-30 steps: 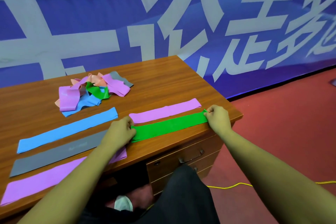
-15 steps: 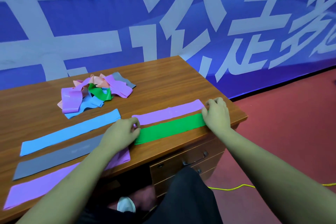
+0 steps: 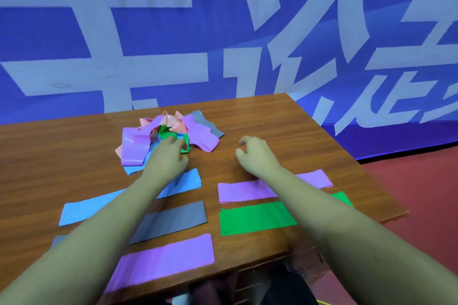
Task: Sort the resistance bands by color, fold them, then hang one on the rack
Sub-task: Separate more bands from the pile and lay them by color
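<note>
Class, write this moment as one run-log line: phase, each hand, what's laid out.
phase: sorting | left hand: reaching into tangled pile, at green band | right hand: open, empty, above desk | laid flat: five bands

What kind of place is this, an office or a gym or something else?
Hard to say for sure; likely an event hall or exhibition space. A huge blue banner with big white characters covers the wall, the floor is red, and a wooden office desk stands before it, strewn with resistance bands.
</note>
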A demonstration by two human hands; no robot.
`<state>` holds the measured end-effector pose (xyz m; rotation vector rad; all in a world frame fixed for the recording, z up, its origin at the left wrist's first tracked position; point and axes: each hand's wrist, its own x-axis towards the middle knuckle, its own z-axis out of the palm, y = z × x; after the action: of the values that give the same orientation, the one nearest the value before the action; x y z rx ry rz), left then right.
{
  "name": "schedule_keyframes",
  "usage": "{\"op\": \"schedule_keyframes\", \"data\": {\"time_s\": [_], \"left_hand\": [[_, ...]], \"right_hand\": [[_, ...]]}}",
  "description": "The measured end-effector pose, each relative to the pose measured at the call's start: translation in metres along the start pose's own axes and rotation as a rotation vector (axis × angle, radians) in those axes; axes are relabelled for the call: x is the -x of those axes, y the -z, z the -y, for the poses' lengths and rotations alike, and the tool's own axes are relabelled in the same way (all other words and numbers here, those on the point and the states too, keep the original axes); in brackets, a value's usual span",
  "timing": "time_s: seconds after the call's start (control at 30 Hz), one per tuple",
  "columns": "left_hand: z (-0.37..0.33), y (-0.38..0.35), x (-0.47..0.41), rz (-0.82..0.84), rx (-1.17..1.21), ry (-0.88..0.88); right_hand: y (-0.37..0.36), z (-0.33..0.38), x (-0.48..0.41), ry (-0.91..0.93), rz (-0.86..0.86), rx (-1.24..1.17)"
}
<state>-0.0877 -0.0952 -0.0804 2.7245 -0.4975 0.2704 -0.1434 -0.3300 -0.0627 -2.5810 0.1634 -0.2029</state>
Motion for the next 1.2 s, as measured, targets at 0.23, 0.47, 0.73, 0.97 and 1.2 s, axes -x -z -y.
{"op": "schedule_keyframes", "data": {"time_s": [0.23,0.47,0.73,0.97,1.2], "left_hand": [[0.024,-0.033,-0.047,-0.051,-0.009,-0.057],[0.046,-0.06,-0.049,-0.002,0.074,0.043],[0.048,-0.052,-0.047,0.051,0.182,0.08],[0.012,0.015,-0.043,-0.113,0.406,0.085],[-0.06,0.107,-0.016,-0.114,0.925,-0.05]], "right_hand": [[-0.047,0.019,-0.067,-0.074,0.051,-0.031],[-0.094,0.02,-0.096,-0.178,0.007,0.061],[-0.051,0.031,-0.096,-0.08,-0.123,-0.413],[0.044,0.086,-0.088,0.059,-0.173,-0.572],[0.13,0.131,-0.034,0.11,-0.085,-0.741]]}}
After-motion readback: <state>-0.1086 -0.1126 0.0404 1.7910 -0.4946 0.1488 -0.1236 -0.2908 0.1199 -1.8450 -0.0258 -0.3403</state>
